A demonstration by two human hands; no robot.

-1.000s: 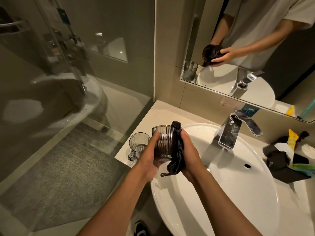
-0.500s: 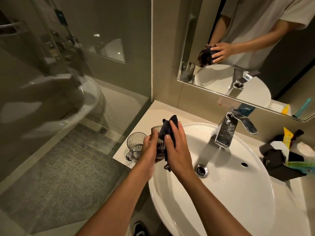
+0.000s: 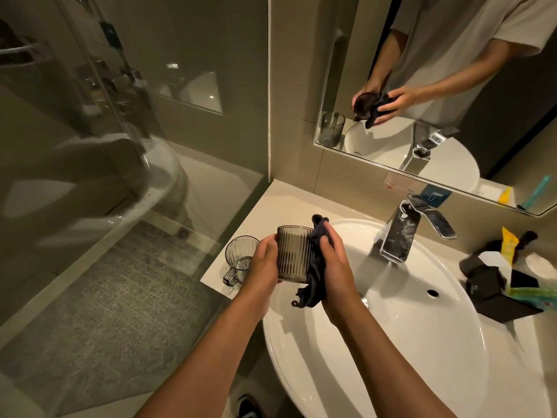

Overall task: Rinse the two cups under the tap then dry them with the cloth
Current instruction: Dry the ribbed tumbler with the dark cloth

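Note:
A dark ribbed cup (image 3: pixel 293 253) is held upright over the left rim of the white sink (image 3: pixel 391 333). My left hand (image 3: pixel 265 260) grips its left side. My right hand (image 3: pixel 336 263) presses a dark cloth (image 3: pixel 315 267) against the cup's right side, fingers curled round the cloth, whose lower end hangs below the cup. A second cup (image 3: pixel 239 256), clear and with a handle, stands on the counter (image 3: pixel 271 212) just left of my left hand. The chrome tap (image 3: pixel 401 233) stands at the sink's back, and no water is seen running.
A mirror (image 3: pixel 452 95) above the counter reflects my hands and the cups. Dark pouches and coloured packets (image 3: pixel 506 282) lie right of the sink. A glass shower screen (image 3: pixel 120 176) stands close on the left.
My right hand with the cloth came down from over the cup's rim to its right side. The cup shows its ribbed wall again, upright in my left hand.

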